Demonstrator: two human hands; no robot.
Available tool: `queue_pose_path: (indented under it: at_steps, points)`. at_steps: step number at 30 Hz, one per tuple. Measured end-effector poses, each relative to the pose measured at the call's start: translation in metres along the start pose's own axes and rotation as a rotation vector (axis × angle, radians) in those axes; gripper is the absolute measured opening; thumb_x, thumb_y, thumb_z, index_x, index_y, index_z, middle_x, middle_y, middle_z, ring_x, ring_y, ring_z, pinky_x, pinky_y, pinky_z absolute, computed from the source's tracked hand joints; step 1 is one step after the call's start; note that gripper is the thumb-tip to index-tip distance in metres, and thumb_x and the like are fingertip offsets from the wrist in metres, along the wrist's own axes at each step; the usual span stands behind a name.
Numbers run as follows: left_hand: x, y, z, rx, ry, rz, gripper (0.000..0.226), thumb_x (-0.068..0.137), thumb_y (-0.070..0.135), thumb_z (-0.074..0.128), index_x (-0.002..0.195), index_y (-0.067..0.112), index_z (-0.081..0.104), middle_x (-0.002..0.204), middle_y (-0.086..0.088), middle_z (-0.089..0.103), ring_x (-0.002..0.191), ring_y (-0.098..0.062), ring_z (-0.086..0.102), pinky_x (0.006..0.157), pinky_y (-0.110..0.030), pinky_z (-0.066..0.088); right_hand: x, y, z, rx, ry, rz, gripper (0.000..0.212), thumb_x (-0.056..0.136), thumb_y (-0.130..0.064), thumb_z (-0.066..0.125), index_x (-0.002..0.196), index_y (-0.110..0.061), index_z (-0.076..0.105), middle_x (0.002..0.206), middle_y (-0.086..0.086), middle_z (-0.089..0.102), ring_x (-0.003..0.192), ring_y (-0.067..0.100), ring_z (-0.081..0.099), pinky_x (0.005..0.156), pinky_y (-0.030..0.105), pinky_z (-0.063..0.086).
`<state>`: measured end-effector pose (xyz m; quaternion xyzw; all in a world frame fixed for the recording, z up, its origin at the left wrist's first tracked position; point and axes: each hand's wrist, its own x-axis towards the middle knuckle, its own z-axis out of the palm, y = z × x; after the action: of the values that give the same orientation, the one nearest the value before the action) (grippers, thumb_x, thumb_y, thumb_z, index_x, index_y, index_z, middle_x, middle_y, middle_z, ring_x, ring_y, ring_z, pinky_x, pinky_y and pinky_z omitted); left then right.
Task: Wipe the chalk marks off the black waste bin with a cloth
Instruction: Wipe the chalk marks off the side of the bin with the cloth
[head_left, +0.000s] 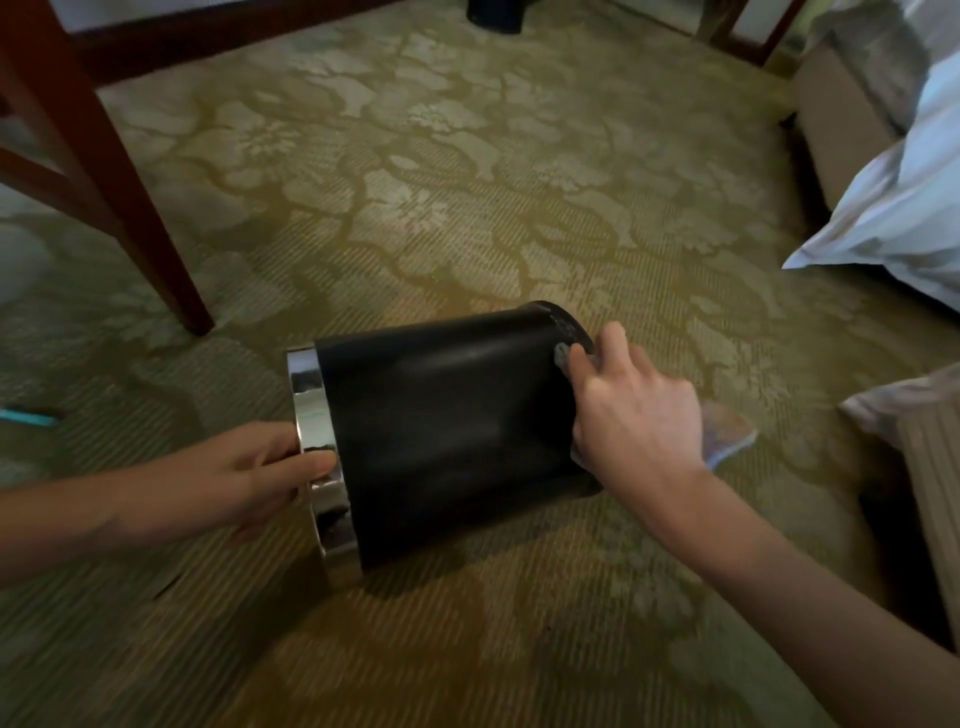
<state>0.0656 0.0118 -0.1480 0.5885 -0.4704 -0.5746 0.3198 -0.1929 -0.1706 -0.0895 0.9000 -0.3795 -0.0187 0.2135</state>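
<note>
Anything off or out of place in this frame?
Only the black waste bin with a chrome rim: it lies on its side on the carpet, the left hand gripping the rim, the right hand pressing a pale cloth at its base.

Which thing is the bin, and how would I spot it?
Look at the middle of the patterned carpet, between the two hands. The bin lies on its side there, with the left hand on its rim and the right hand pressing a cloth to its base end. It is the only black drum with a shiny silver band.
</note>
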Motion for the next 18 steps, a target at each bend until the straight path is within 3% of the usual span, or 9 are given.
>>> queue_pose_path:
  at_steps: [3,5,7,9,11,13,14,16,18]
  points:
    - [-0.006,0.002,0.011,0.044,-0.016,0.022,0.042,0.088,0.059,0.052,0.124,0.038,0.057,0.078,0.006,0.072,0.046,-0.007,0.053,0.045,-0.022,0.045,-0.003,-0.037,-0.022,0.136,0.025,-0.079,0.04,0.084,-0.024,0.059,0.122,-0.013,0.051,0.118,0.008,0.04,0.096,0.022,0.053,0.056,0.032,0.039]
    - [-0.011,0.002,0.025,0.032,-0.01,0.022,0.037,0.09,0.047,0.051,0.125,0.036,0.056,0.097,0.004,0.072,0.049,-0.005,0.056,0.045,-0.02,0.046,-0.019,-0.073,-0.037,0.282,0.033,-0.242,0.049,0.077,-0.024,0.069,0.121,-0.011,0.054,0.117,0.011,0.043,0.092,0.025,0.054,0.059,0.036,0.045]
    - [-0.017,0.001,0.04,0.045,0.035,0.002,0.039,0.085,0.041,0.052,0.119,0.022,0.06,0.095,0.001,0.072,0.053,0.003,0.059,0.048,-0.013,0.047,-0.036,-0.099,-0.047,0.398,0.04,-0.42,0.063,0.06,-0.03,0.082,0.116,-0.012,0.059,0.108,0.009,0.051,0.082,0.021,0.056,0.056,0.034,0.047]
    - [-0.022,-0.005,0.053,0.165,0.079,0.043,0.04,0.085,0.04,0.051,0.113,0.015,0.063,0.093,-0.003,0.072,0.069,0.003,0.065,0.062,-0.017,0.054,-0.04,-0.096,-0.047,0.418,0.021,-0.464,0.067,0.049,-0.036,0.086,0.109,-0.02,0.063,0.098,0.003,0.056,0.074,0.017,0.057,0.051,0.028,0.044]
    - [-0.028,-0.005,0.065,0.208,0.105,0.103,0.027,0.089,0.037,0.051,0.108,0.029,0.067,0.097,0.011,0.073,0.085,0.0,0.067,0.076,-0.022,0.054,-0.037,-0.067,-0.04,0.326,-0.001,-0.355,0.06,0.051,-0.036,0.084,0.107,-0.03,0.065,0.097,-0.002,0.057,0.072,0.016,0.059,0.049,0.025,0.037]
    - [-0.031,0.001,0.07,0.211,0.083,0.105,0.027,0.091,0.033,0.056,0.084,0.057,0.066,0.08,0.036,0.066,0.076,0.011,0.063,0.064,-0.005,0.046,-0.028,-0.027,-0.032,0.197,-0.005,-0.159,0.046,0.064,-0.032,0.077,0.108,-0.036,0.065,0.099,-0.002,0.056,0.071,0.019,0.06,0.049,0.026,0.03]
    - [-0.032,0.006,0.069,0.213,0.041,0.064,0.03,0.089,0.035,0.058,0.076,0.062,0.063,0.071,0.037,0.063,0.068,0.012,0.061,0.058,-0.004,0.044,-0.023,-0.009,-0.029,0.15,-0.015,-0.067,0.037,0.072,-0.031,0.071,0.109,-0.036,0.065,0.101,-0.002,0.055,0.07,0.022,0.061,0.049,0.027,0.03]
    - [-0.027,0.011,0.058,0.12,-0.139,-0.074,0.011,0.085,0.047,0.06,0.079,0.05,0.069,0.061,0.017,0.066,0.052,0.0,0.058,0.051,-0.008,0.043,-0.017,0.009,-0.023,0.087,-0.037,0.038,0.026,0.083,-0.031,0.059,0.108,-0.031,0.066,0.101,-0.001,0.053,0.064,0.025,0.06,0.049,0.028,0.03]
    - [-0.018,0.016,0.034,0.05,-0.25,-0.14,0.024,0.085,0.053,0.061,0.097,0.034,0.07,0.064,0.004,0.066,0.051,-0.008,0.054,0.053,-0.015,0.047,-0.022,0.004,-0.02,0.076,-0.033,0.006,0.025,0.079,-0.027,0.064,0.103,-0.026,0.069,0.095,0.003,0.053,0.057,0.026,0.057,0.046,0.027,0.028]
